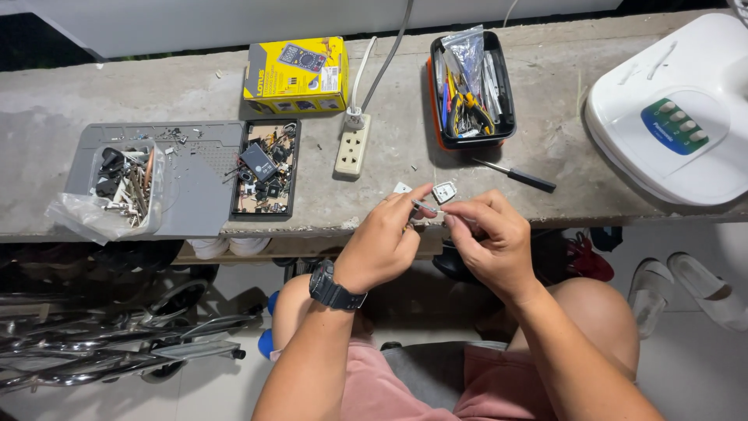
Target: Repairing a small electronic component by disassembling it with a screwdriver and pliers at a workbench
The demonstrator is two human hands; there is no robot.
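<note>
A yellow cardboard box (294,76) printed with black sits at the far edge of the grey concrete ledge (195,86). The plastic tool tray (471,87) is black with an orange rim, the power strip (352,145) cream, the wristwatch (332,288) black, the shorts (374,386) pink.

1. Cardboard box (295,76): rectangular, yellow with black panels and a pictured handheld meter on its top face; lies flat on the tabletop (195,86), well beyond the fingers (421,195) of the left hand (379,248) and off to their left.

2. Clear plastic bag (465,51): crinkled, transparent, upright in a black tray with an orange edge (470,87); beyond the fingers, slightly right.

3. Clear plastic bag (109,201): open, holding small metal parts; on a grey mat (195,179), far left of the fingers.

4. Label panel (674,126): blue-green, rounded, bearing a row of pale buttons; on a white appliance base (678,117), far right of the right hand's (491,242) fingers (460,212).
</note>
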